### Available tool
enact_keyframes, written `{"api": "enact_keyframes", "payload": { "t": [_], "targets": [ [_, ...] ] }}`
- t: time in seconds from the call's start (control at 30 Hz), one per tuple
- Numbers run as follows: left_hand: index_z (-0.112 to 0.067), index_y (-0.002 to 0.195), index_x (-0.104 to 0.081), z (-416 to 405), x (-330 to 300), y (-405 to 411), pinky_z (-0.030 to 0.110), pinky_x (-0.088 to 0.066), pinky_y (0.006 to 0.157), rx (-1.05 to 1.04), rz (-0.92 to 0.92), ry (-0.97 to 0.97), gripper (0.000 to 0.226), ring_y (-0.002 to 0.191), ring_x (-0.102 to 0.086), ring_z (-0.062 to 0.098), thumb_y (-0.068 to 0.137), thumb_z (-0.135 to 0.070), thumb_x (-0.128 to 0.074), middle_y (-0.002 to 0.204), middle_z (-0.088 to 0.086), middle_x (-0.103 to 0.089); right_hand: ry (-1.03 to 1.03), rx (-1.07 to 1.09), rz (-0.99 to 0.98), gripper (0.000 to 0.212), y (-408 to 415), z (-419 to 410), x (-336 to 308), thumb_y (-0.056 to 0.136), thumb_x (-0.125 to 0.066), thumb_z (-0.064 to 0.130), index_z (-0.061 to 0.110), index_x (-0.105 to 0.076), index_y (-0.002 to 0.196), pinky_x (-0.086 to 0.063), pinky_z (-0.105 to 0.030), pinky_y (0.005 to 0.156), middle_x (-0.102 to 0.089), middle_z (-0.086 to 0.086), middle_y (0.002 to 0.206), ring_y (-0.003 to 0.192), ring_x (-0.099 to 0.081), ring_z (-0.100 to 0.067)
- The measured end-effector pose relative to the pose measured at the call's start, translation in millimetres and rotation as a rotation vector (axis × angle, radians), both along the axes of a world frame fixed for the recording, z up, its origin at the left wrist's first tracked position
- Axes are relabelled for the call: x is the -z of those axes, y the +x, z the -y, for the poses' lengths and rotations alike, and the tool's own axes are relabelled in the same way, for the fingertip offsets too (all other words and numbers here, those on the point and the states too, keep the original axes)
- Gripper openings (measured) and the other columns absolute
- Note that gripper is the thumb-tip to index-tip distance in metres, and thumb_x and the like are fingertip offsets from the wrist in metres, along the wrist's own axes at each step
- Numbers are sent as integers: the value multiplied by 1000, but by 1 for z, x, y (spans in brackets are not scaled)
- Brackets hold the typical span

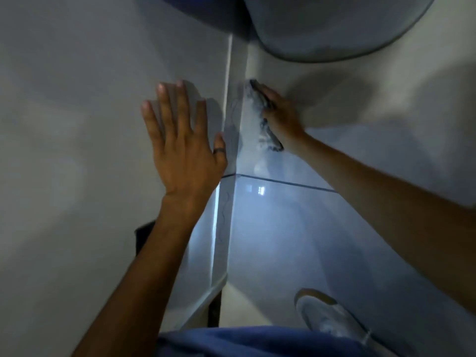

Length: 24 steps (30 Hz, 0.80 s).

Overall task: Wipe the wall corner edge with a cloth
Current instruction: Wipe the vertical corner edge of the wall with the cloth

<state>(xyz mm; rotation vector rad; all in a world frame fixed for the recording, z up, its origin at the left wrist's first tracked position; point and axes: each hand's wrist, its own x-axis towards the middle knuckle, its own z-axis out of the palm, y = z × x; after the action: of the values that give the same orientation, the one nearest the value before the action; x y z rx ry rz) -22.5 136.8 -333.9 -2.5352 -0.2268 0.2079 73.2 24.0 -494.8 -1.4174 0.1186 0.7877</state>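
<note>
Right hand (pixel 280 117) presses the cloth (pixel 257 119) just right of the corner edge (pixel 233 140), fingers clamped on it. Left hand (pixel 180 135), fingers spread flat, braces left of the edge. Best: steady pressure, long strokes along it.

cloth (pixel 253 117): pale, dark-edged, crumpled | pressed beside wall corner edge (pixel 226 106) | blurred, probably touching

Glossy, smooth tiles (pixel 283 228) reflect light; the upper wall (pixel 77 99) looks matt; the cloth (pixel 253 117) is soft, crumpled fabric.
</note>
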Motion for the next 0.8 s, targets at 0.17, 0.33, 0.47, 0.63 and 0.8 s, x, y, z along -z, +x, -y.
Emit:
{"api": "enact_keyframes", "payload": {
  "t": [0.17,0.33,0.47,0.63,0.8],
  "targets": [
    [-16,165,-45,-13,14,0,59,12,128,108,-84,127,64,167,-1,37,108,-44,-44,180,14,-16,125,138,151,56,41,-60,-3,107,-46,5,12,-34,162,-30,-37,129,-33,-10,171,159,-31,-24],
    [-16,162,-51,-13,11,-7,60,11,129,106,-24,149,63,167,-5,32,105,-45,-48,179,10,-21,56,169,279,65,2,-88,11,112,-28,45,14,-9,166,-13,-48,135,-5,-7,177,166,-3,-20],
    [-22,170,-33,-16,1,-27,54,25,126,92,-40,200,68,168,2,31,108,-47,-44,182,7,-7,7,29,355,89,-146,-84,21,99,-10,76,21,7,166,-6,-47,136,14,-1,177,165,8,-18],
    [-25,174,-20,-16,0,-32,48,37,122,95,-64,278,69,168,5,32,110,-46,-39,183,7,0,9,50,446,86,-157,-89,31,101,-10,73,18,6,165,-4,-45,136,15,2,174,164,7,-20],
    [-27,174,-19,-21,6,-28,52,36,121,152,-26,311,67,167,3,36,112,-42,-35,182,8,0,-41,240,451,66,34,-104,34,109,-36,34,1,-18,163,-15,-54,134,-14,-22,174,163,-11,-37]
  ]
}}
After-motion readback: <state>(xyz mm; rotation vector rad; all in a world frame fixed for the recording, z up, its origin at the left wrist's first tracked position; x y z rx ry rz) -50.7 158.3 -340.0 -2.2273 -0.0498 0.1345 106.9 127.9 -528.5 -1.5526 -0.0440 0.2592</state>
